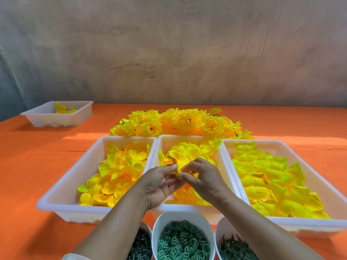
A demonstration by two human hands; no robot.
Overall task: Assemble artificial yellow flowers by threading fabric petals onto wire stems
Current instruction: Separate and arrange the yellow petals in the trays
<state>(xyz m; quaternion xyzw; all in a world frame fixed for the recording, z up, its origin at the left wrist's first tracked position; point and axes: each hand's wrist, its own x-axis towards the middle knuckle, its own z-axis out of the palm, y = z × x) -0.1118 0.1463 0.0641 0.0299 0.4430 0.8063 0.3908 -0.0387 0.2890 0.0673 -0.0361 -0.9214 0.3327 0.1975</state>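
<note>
A small tray (37,119) with a few petals sits far left on the orange table (28,162). Nearer, three big trays stand side by side. The left tray (62,186) holds round yellow petals. Above the middle tray (165,146), both hands meet on a half-built flower (175,158). The left hand (159,182) pinches its base between thumb and fingertips, and the right hand (204,177) grips it from the other side with curled fingers. No stem can be made out under the fingers. Behind the trays lies a heap of finished flowers (180,121). The right tray (268,146) holds larger petals. At the near edge stand three cups: dark stems (147,226), green rings (178,216), and dark green pieces (222,228).
</note>
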